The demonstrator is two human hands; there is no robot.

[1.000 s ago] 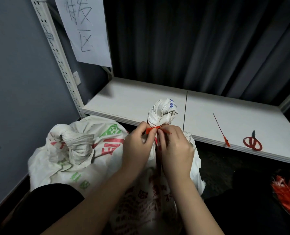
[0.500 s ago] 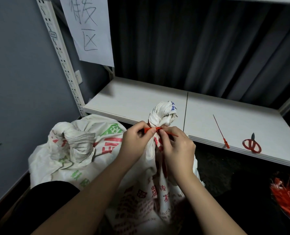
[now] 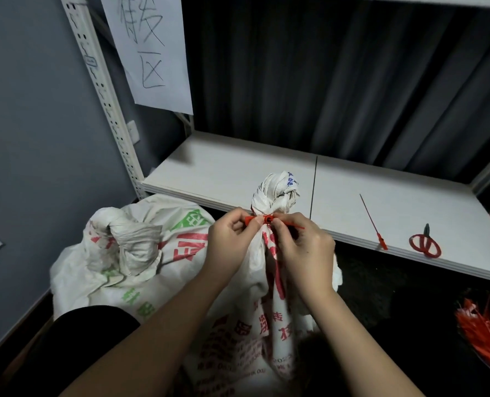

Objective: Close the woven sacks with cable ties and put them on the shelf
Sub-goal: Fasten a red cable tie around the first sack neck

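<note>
Both hands on tie at sack neck.
Left hand [image 3: 232,242] and right hand [image 3: 303,247] pinch red tie [image 3: 262,219] around twisted sack [image 3: 275,196]; scissors [image 3: 425,244] on shelf [image 3: 238,170].

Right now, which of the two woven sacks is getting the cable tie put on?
The front sack, with red print: both hands pinch a red cable tie at its twisted neck. The green-printed sack behind left is untouched.
</note>
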